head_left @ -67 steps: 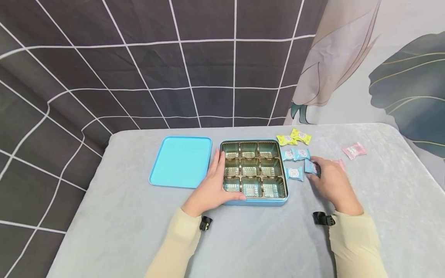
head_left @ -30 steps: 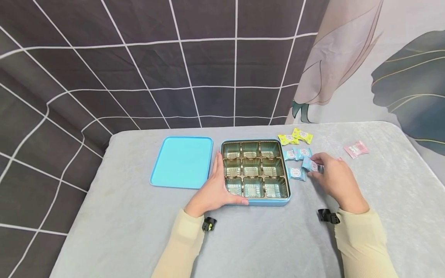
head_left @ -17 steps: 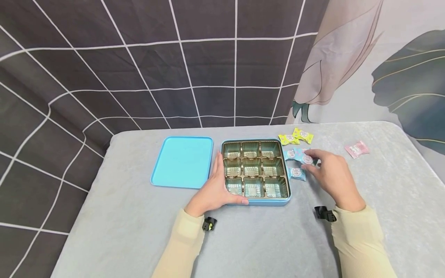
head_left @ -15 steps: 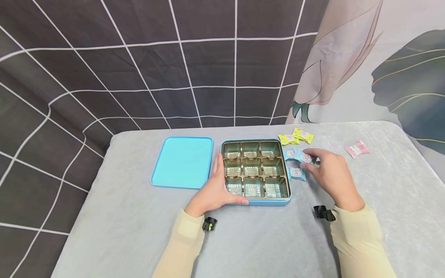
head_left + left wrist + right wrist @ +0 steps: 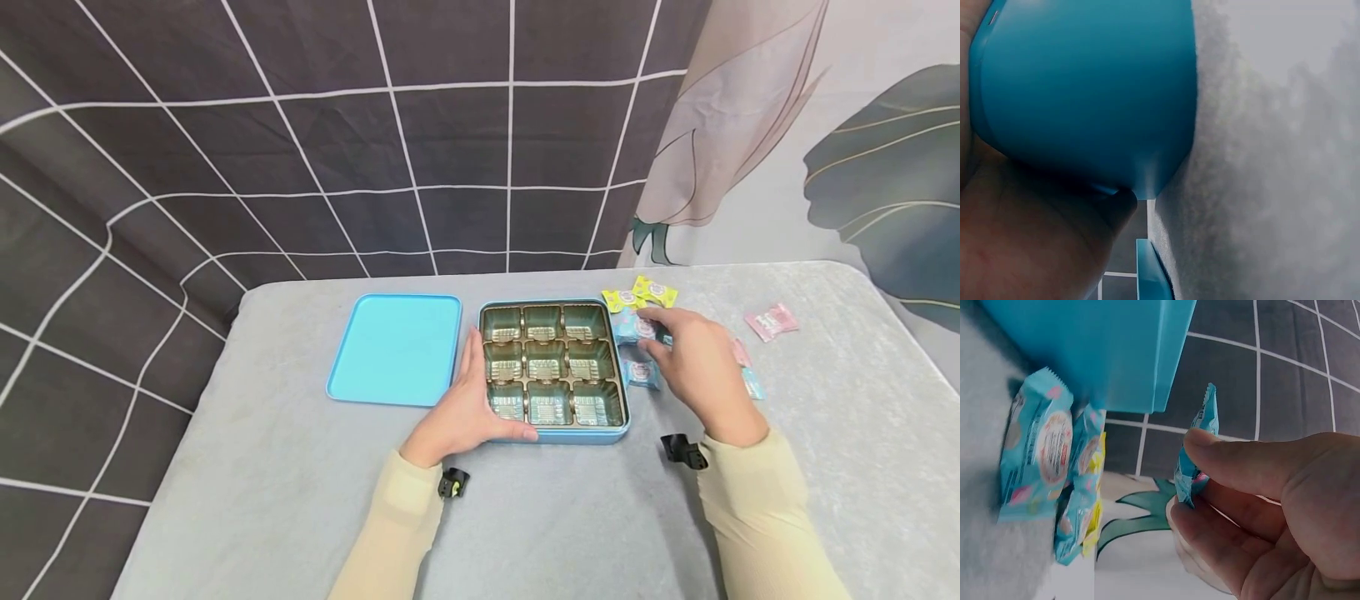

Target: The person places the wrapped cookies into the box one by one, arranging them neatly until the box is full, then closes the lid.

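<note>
In the head view, my right hand [image 5: 701,371] is just right of the open tin, over a group of candies. Its thumb and fingers pinch a blue-wrapped candy [image 5: 1207,411], held on edge in the right wrist view. Beside it lie more blue candies [image 5: 1041,447], close to the tin's wall. My left hand [image 5: 457,412] rests against the near left corner of the blue tin [image 5: 577,436], fingers straight along the left side and thumb along the front. A gold tray [image 5: 547,361] with several bare compartments fills the tin.
A blue lid [image 5: 396,350] lies left of the tin. Two yellow candies [image 5: 622,301] sit behind the blue ones. To the right are a pink candy [image 5: 772,322], another pink one [image 5: 741,352] and a blue one [image 5: 753,384]. A dark gridded curtain [image 5: 450,142] hangs behind the table.
My right hand has picked up the blue candy and moved left and slightly back with it, towards the tin. A pink and a blue candy now show right of that hand. The left hand stays put.
</note>
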Motion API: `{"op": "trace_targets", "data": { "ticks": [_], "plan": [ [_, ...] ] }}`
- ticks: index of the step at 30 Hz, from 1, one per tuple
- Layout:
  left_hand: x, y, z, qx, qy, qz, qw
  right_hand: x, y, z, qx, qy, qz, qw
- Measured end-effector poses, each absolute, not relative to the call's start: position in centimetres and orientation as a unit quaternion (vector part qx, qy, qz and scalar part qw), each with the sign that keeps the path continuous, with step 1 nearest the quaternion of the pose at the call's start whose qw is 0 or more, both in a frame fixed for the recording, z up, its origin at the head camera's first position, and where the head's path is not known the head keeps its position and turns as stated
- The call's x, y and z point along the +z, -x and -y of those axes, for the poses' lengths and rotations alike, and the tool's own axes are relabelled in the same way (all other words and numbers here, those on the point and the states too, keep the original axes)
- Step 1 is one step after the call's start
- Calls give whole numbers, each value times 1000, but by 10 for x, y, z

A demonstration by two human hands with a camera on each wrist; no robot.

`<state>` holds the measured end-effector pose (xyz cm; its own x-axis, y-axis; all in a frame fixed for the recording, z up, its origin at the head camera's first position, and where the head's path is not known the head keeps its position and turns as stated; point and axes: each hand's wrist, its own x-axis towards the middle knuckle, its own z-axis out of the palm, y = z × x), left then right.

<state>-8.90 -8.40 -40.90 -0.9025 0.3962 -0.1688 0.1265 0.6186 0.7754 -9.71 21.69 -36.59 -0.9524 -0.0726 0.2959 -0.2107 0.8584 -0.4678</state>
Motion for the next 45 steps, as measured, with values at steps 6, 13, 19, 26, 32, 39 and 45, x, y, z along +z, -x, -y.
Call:
{"op": "trace_targets", "data": {
  "ticks": [6,13,19,26,32,39,45],
  "plan": [
    [-408,89,84,408,-149,-885,165,-365,100,-208,267,-88,949,141],
    [-407,90,84,411,-146,-885,162,-362,103,-197,264,-95,950,136],
    [-408,90,84,412,-150,-884,162,-360,106,-191,262,-92,952,126],
    [-409,90,83,415,-146,-883,163,-359,110,-186,266,-105,952,105],
    [-409,90,84,413,-147,-885,159,-356,113,-183,257,-115,956,88],
    [-410,89,85,416,-149,-883,158,-353,116,-183,242,-120,961,56],
    [-409,89,84,420,-145,-881,164,-348,121,-184,220,-160,961,42]
  ]
}}
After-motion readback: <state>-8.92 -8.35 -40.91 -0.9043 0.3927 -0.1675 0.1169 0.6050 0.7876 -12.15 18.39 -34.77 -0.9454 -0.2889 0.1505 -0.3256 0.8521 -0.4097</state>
